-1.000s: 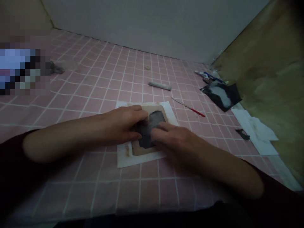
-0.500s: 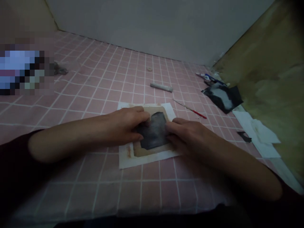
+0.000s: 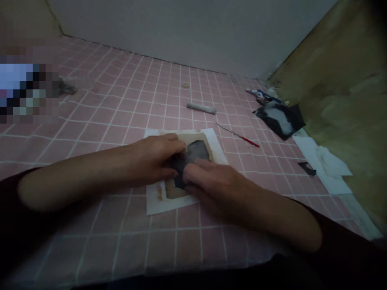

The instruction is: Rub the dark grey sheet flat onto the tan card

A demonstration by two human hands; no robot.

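A small dark grey-black sheet (image 3: 198,150) lies on a tan-brown square (image 3: 173,194), which sits on a larger white sheet (image 3: 155,207) with brownish smudges. My left hand (image 3: 159,155) is at the dark sheet's left edge, thumb and fingers closed on it. Across its lower right part reaches my right hand (image 3: 214,183), thumb and fingers pressed together low over the surface. Whatever those right fingertips pinch is hidden. The right hand covers the sheet's lower right corner.
Beyond the hands lie a grey bar (image 3: 201,108), a pale ring (image 3: 185,85) and a thin red-handled tool (image 3: 250,141). On the right are a black sheet with a whitish patch (image 3: 281,121), a black scrap (image 3: 307,168) and white papers (image 3: 334,161). A pink checked cloth (image 3: 121,241) covers the table.
My right hand has moved left from the dark sheet's right edge to over its lower middle. My left hand stays at the left edge. The whole view has shifted slightly.
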